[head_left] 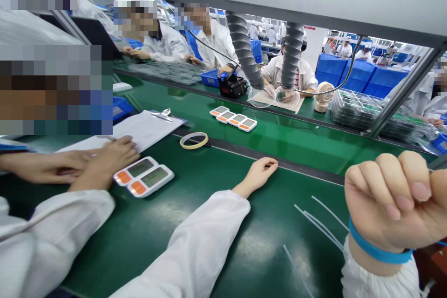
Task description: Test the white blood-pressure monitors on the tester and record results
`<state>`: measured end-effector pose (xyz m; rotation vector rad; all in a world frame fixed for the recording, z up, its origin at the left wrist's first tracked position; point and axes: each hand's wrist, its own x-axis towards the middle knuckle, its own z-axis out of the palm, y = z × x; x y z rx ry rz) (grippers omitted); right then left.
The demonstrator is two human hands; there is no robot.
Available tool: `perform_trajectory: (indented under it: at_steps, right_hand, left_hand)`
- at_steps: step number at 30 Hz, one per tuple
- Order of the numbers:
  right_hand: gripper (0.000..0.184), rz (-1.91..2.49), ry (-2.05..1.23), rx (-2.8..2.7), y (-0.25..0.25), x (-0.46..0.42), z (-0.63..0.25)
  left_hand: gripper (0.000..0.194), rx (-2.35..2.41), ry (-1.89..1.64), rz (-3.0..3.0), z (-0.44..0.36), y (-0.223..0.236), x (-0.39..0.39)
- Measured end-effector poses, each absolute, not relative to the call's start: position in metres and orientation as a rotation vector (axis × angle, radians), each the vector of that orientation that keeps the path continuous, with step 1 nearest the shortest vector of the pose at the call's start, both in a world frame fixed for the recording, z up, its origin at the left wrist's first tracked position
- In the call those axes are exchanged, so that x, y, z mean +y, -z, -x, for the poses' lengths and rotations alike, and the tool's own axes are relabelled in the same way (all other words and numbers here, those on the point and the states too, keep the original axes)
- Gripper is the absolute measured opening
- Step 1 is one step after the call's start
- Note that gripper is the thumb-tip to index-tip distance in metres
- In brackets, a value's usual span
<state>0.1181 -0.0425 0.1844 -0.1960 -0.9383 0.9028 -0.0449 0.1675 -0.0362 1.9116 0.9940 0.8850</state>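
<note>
My left hand (257,176) rests on the green work surface (223,167) by its dark far strip. Its fingers are loosely curled toward the thumb, and I see nothing between them. Raised close to the camera at the right is my right hand (389,200), closed in a fist with no object showing; a blue wristband (380,249) circles the wrist. Thin translucent strips (319,226) lie on the surface between my hands. Left of my left hand is a roll of yellowish tape (194,141). Two white devices with grey screens and orange buttons (150,179) lie farther left.
A co-worker's hands (104,158) lie at the left over papers on a clipboard (146,125). Several similar white devices (233,118) sit in a row beyond the strip. Grey flexible ducts (291,56), a small fan (324,97) and stacked clear trays (363,109) stand farther back.
</note>
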Motion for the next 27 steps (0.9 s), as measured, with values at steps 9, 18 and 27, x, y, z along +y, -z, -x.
perform_trajectory:
  at_steps: [9, 18, 27]
  right_hand:
    - [0.049, 0.222, -0.894, -0.964, -0.1834, -0.0393, -0.1171]
    - [0.024, 0.24, -0.85, -1.064, -0.1816, -0.0446, -0.1187]
    - [0.025, 0.246, -0.864, -1.088, -0.1781, -0.0436, -0.1193]
  left_hand:
    - [0.035, 0.987, -0.892, -1.916, 0.0446, 0.0358, 0.1665]
    - [0.034, 0.986, -0.899, -1.918, 0.0436, 0.0362, 0.1671]
    - [0.034, 0.996, -0.901, -1.913, 0.0433, 0.0387, 0.1669]
